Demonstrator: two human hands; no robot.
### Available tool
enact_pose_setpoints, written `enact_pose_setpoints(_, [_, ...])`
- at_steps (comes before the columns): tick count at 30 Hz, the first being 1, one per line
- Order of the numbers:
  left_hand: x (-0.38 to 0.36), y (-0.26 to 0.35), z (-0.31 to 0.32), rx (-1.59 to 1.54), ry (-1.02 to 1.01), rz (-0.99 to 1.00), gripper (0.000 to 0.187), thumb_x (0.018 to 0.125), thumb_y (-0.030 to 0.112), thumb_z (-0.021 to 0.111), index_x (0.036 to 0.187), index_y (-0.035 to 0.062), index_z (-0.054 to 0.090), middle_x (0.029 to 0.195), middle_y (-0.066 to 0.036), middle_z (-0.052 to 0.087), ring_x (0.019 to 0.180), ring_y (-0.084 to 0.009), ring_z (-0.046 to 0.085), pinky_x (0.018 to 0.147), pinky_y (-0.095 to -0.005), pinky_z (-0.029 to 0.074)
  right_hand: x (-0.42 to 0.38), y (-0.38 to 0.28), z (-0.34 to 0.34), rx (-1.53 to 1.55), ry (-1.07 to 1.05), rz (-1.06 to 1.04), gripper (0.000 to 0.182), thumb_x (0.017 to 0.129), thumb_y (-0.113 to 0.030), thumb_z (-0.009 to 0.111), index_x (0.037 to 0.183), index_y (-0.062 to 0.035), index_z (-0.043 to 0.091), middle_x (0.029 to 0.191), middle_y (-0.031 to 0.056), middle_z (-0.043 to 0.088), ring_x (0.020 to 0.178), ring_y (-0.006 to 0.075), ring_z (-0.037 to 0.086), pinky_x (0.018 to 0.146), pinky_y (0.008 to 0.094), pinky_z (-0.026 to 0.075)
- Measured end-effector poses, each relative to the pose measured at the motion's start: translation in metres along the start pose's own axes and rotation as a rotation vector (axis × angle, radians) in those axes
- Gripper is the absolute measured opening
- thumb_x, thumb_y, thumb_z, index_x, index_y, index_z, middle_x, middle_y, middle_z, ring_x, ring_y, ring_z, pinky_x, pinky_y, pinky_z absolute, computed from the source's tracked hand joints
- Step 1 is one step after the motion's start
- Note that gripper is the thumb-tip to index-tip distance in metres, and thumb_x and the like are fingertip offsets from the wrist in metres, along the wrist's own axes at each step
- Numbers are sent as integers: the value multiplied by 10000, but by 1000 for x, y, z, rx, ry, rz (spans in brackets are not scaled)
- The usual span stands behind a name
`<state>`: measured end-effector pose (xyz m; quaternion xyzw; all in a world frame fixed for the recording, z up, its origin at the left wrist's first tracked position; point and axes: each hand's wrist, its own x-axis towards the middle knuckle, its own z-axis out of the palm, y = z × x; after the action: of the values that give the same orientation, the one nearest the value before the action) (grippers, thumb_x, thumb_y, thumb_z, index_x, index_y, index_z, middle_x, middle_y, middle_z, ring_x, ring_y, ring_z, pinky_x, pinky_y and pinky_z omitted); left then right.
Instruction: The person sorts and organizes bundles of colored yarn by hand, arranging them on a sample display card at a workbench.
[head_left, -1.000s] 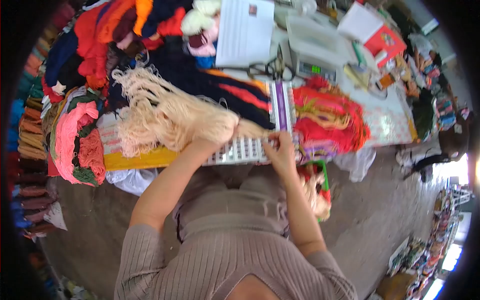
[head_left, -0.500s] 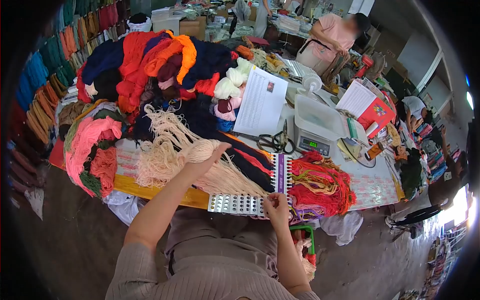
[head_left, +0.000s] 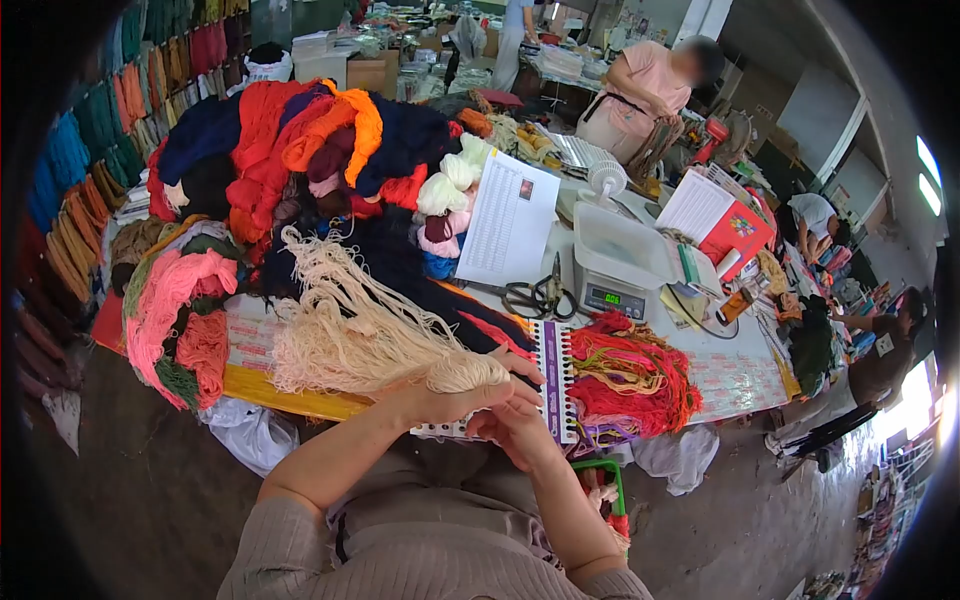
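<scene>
My left hand (head_left: 455, 398) is wrapped round a bundle of cream yarn (head_left: 470, 372), whose loose strands spread up and left over the dark yarn (head_left: 400, 270). Meeting it at the table's front edge, my right hand (head_left: 518, 425) has bent fingers close to the left fingers; whatever it holds is too small to make out. Below and behind the hands, the punched white card (head_left: 425, 430) is mostly covered. A purple and white holed strip (head_left: 552, 380) lies right of the hands, beside a pile of red and multicoloured threads (head_left: 635, 380).
Black scissors (head_left: 540, 298), a scale (head_left: 612, 300) with a clear tray, and a printed sheet (head_left: 508, 220) lie beyond the hands. Pink yarn (head_left: 175, 300) hangs at the left edge. Another person (head_left: 640, 95) stands across the table; one more (head_left: 885, 350) is at the right.
My left hand has moved right and down with the cream yarn to meet my right hand. My right hand has shifted slightly left. The whole view has shifted a little.
</scene>
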<state>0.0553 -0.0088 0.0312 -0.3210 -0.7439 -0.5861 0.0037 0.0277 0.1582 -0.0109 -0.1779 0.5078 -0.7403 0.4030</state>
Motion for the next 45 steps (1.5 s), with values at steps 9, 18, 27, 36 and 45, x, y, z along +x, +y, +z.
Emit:
enact_pose_setpoints(9, [-5, 9, 9, -574, -23, -192, 495, 968, 402, 295, 1077, 64, 639, 1421, -149, 329, 1357, -287, 220, 1083, -450, 171, 14, 19, -14, -77, 50, -137, 163, 912, -149, 498, 998, -26, 563, 798, 22, 553, 638, 106, 492, 566, 220, 373])
enact_pose_setpoints(18, [-8, -9, -17, -1014, 348, 26, 447, 969, 323, 335, 1095, -34, 572, 1315, -228, 451, 1301, -304, 347, 1108, -401, 213, 13, -5, -4, -223, -109, -30, 306, 946, -303, 491, 878, -22, 591, 582, -32, 431, 488, 52, 363, 436, 198, 271])
enact_pose_setpoints(27, [-133, 0, -207, -915, 1061, -509, 365, 908, 270, 508, 1167, 14, 511, 526, 51, 408, 355, -30, 304, 355, -178, 284, -18, -105, -136, -243, 373, -266, 237, 940, -236, 477, 830, -46, 564, 499, -47, 367, 357, 42, 256, 318, 195, 195])
enact_pose_setpoints(36, [-311, 65, -415, -694, 1685, 410, 288, 869, 117, 593, 1112, -21, 522, 1022, -150, 621, 683, -152, 575, 594, -227, 512, -75, -199, -261, -405, 838, -386, 228, 921, -264, 515, 814, -66, 553, 518, -67, 322, 392, 35, 267, 345, 211, 177])
enact_pose_setpoints(45, [-80, 39, -162, -642, 641, 21, 689, 746, 28, 528, 1399, 81, 314, 1435, -155, 321, 676, -73, 570, 424, -110, 390, 43, -200, 2, -1596, -80, -508, 196, 878, -191, 568, 867, 4, 547, 618, 111, 520, 591, 201, 523, 562, 345, 424])
